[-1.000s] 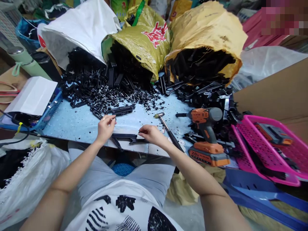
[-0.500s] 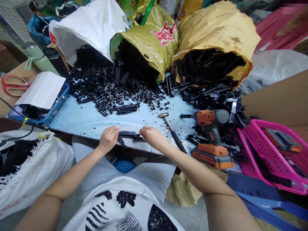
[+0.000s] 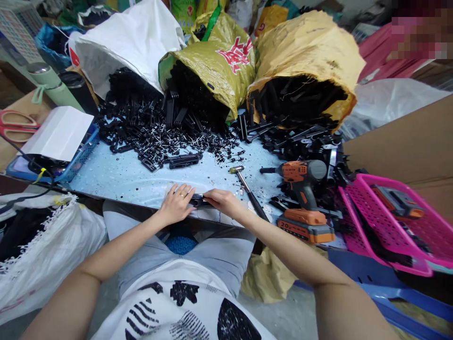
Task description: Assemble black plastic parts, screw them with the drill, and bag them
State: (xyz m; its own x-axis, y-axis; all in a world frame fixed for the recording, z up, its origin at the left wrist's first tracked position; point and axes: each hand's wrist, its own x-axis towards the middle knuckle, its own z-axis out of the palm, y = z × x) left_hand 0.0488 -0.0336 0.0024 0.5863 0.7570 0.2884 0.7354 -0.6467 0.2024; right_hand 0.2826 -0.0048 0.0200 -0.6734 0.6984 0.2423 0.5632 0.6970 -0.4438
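A long, narrow black part (image 3: 198,196) with a glossy face lies level at the table's front edge, between my hands. My left hand (image 3: 178,204), with a ring on one finger, covers its left portion; the fingers are stretched over it and the thumb is on the near side. My right hand (image 3: 223,202) is closed in a pinch at the right end. The fingertips hide anything small there. Just right of my right hand, a hammer (image 3: 247,186) with a black grip lies on the blue table surface (image 3: 141,178).
A cordless drill (image 3: 306,198) stands farther right, beside pink baskets (image 3: 380,212). Black parts and small pins (image 3: 177,137) are heaped at the back, before a white sack (image 3: 127,42), an olive sack (image 3: 212,61) and a yellow sack (image 3: 304,47). A blue basket (image 3: 79,153) sits left.
My left hand has shifted right along the black part and spread its fingers over it. The right hand still pinches the right end. The view has turned slightly.
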